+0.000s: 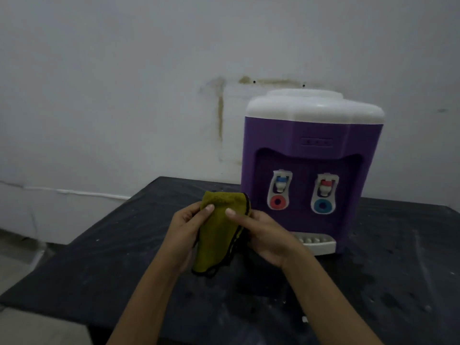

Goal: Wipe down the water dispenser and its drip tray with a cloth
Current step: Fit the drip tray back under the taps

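Head view: we're looking down over a black table top (119, 257), dusty and streaked with pale scuffs, set against a grey-white wall (124, 83).
Cloth: an olive-green fabric cloth with a black stitched edge (215, 237) is up off the table, held between both hands in front of the person. It hangs folded into a wedge, wide at the top, with the lower tip dangling above the table top.
Left hand: the left hand (184, 235) grips the cloth's left side. Its thumb is pressed flat on the front face near the top, and the other fingers are curled round behind the fabric, out of sight.
Right hand: the right hand (270, 239) pinches the right edge. Its thumb lies across the front toward the left thumb, the two tips near but apart, and its fingers are tucked behind the cloth.
Dispenser: a purple plastic tabletop water dispenser with a white domed top (311, 135) stands upright at the back right of the table, just beyond the right hand. The cloth's top corner overlaps its left edge, and I cannot tell whether they touch.
Taps: there are two in the recessed front. The left tap (279, 190) has a blue cap over a red ring, and the right tap (324, 195) a red cap over a blue ring.
Drip tray: an off-white slotted plastic drip tray (319, 244) juts from the dispenser's base, its left end hidden behind the right hand.
Wall marks: brownish stains (220, 115) run across and down the wall left of the dispenser, and a thin white cable (87, 193) runs along low down.
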